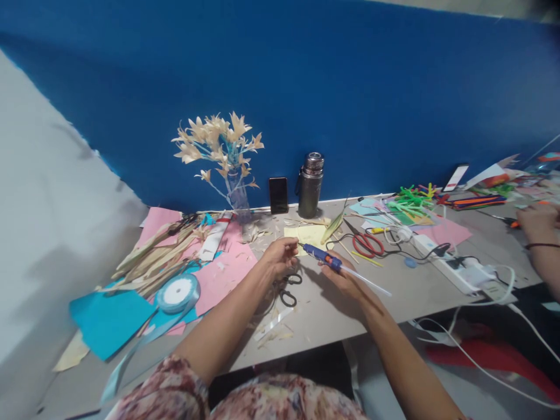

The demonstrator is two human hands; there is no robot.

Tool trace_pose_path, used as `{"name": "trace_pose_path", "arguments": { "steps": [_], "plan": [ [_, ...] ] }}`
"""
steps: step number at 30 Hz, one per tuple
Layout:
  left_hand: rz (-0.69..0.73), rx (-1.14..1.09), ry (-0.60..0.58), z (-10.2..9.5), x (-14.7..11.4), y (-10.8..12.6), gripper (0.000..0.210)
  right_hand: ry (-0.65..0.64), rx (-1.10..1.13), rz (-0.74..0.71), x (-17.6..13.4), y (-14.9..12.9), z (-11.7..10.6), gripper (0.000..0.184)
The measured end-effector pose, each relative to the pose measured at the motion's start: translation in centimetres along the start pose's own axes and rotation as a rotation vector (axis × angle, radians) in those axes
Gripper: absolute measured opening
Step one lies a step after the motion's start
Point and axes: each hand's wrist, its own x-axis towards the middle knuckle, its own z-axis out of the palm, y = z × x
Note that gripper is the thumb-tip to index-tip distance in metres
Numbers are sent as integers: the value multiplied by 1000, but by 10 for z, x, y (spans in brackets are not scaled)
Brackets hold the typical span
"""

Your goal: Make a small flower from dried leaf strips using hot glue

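My right hand [342, 274] is wrapped round a blue glue gun [321, 255], which has a clear glue stick [367, 281] jutting from its back end. The gun's nozzle points left, toward my left hand [282, 255]. Those left fingers are pinched together close to the nozzle; whatever they hold is too small to make out. Black-handled scissors [289, 297] lie just below, partly hidden by my left hand. Behind the gun are a yellow paper sheet [310, 236] and a greenish corn husk [335, 226]. Red-handled scissors [368, 245] rest to the right.
Husk flowers [219, 140] stand in a clear vase beside a phone [279, 195] and a steel flask [311, 185]. Husk strips [153, 256] and a ribbon roll [178, 293] lie left. A power strip [444, 262] with cables is right, near another person's hand [540, 221].
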Motion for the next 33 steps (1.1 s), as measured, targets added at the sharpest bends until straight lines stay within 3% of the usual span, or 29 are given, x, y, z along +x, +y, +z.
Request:
{"name": "trace_pose_path", "arguments": {
  "steps": [19, 26, 33],
  "plan": [
    [-32, 8, 34, 3, -4, 2, 18, -47, 45, -16, -8, 0, 0, 25],
    [-48, 30, 42, 4, -5, 3, 17, 10, 76, -49, -5, 0, -2, 20],
    [-40, 29, 60, 6, -6, 4, 16, -66, 81, -37, -12, 8, -1, 24]
  ]
}}
